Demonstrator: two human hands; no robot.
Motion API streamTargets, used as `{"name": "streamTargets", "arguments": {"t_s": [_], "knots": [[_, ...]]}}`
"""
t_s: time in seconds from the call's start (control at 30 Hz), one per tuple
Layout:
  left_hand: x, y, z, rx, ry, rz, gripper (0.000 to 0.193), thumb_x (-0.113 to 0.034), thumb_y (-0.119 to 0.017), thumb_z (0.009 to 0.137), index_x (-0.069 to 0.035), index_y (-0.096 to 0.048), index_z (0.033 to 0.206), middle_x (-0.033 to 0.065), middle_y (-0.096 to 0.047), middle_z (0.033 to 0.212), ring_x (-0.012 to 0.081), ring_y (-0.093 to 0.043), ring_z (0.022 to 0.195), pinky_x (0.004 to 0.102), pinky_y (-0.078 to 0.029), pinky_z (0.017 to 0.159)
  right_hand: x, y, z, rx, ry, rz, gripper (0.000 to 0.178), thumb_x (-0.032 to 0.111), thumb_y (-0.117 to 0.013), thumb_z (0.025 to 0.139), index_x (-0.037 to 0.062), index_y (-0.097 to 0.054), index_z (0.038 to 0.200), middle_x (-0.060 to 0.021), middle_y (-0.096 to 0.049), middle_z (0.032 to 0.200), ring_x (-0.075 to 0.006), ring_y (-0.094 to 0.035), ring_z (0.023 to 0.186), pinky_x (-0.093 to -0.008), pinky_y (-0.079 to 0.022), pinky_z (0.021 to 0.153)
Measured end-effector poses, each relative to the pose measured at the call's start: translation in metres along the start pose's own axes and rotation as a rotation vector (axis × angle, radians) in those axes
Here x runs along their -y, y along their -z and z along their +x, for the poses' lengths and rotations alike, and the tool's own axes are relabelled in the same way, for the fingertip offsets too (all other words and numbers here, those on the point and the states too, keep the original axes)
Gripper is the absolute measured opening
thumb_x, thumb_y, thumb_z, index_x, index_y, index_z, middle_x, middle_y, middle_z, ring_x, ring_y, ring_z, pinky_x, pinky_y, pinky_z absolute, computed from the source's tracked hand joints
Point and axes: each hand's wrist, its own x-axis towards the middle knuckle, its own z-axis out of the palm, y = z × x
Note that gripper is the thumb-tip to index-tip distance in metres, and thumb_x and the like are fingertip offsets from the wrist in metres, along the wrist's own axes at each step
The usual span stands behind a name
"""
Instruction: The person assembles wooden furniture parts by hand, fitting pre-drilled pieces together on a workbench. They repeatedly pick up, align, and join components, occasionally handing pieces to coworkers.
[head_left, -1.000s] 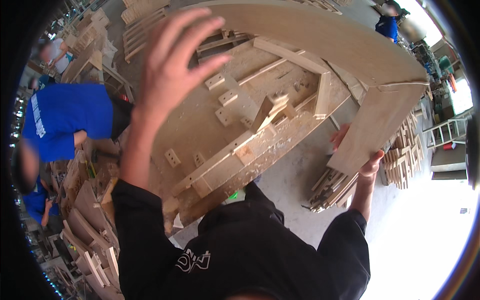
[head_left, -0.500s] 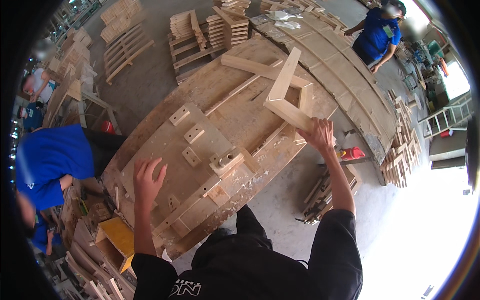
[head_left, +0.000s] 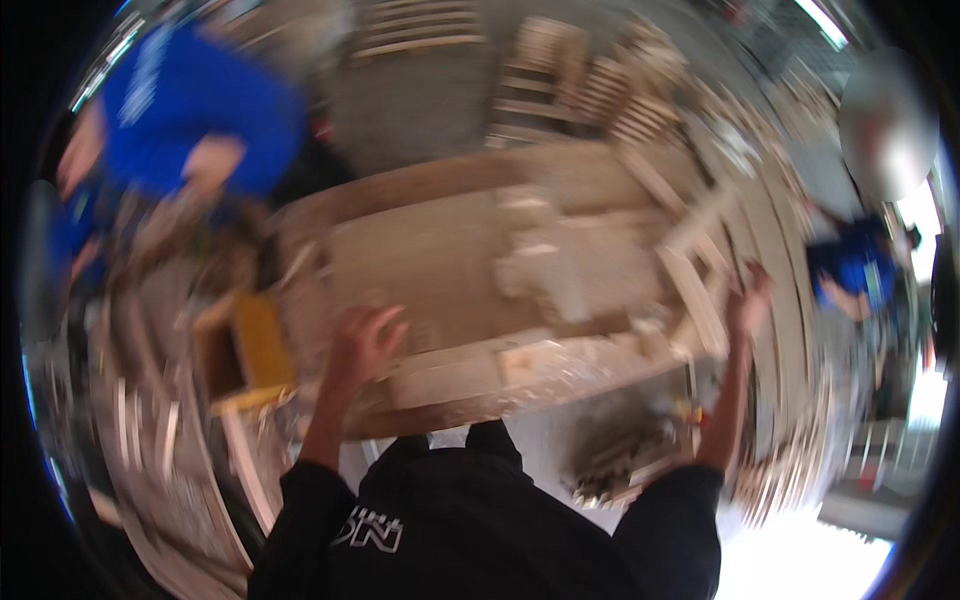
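Motion smears the whole picture. Over the near left part of the wooden workbench (head_left: 420, 185), my left hand (head_left: 365, 345) hovers with fingers loosely bent and apart, nothing in it. My right hand (head_left: 750, 300) is raised at the bench's right end, its fingers spread. Just left of it lies an angled frame of joined pale wooden bars (head_left: 700, 300); a small gap seems to separate them, though blur hides any light touch. Between my hands sits a flat wooden board (head_left: 410, 265) with blurred blocks on it.
A yellow-sided open box (head_left: 265, 345) stands left of the bench among wood strips. One co-worker in blue (head_left: 200, 120) bends at upper left, another (head_left: 850, 270) stands far right. Stacked wood pieces (head_left: 640, 120) rest beyond the bench, with more (head_left: 630, 460) below its near edge.
My right hand has let go of the wooden frame, which now lies on the bench's right end. The view has swung left, and both hands appear farther right in it.
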Motion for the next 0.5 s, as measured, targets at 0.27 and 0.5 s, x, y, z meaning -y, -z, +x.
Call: {"name": "streamTargets", "arguments": {"t_s": [0.27, 0.5], "knots": [[0.039, 0.141, -0.12, -0.407, 0.031, -0.013, 0.018, -0.022, -0.072, 0.084, -0.01, -0.063, 0.074, 0.0045, -0.057, 0.07, 0.0238, -0.058, 0.068, 0.036, -0.047, 0.062, 0.382, 0.213, 0.063, -0.341, 0.618, 0.61, 0.014, 0.003, -0.051, 0.098, -0.0055, -0.06, 0.105, -0.017, -0.062, 0.103, -0.0296, -0.06, 0.098, -0.0388, -0.048, 0.087], [0.068, 0.231, -0.274, -0.78, 0.362, 0.148, 0.03, -0.009, -0.075, 0.077, -0.009, -0.071, 0.106, 0.004, -0.064, 0.078, 0.0228, -0.061, 0.069, 0.0359, -0.049, 0.064, 0.754, 0.243, -0.006, 0.286, 1.577, 0.991, 0.03, 0.033, -0.071, 0.083, 0.0054, -0.063, 0.094, -0.0119, -0.062, 0.104, -0.0361, -0.055, 0.106, -0.0471, -0.043, 0.092]]}}
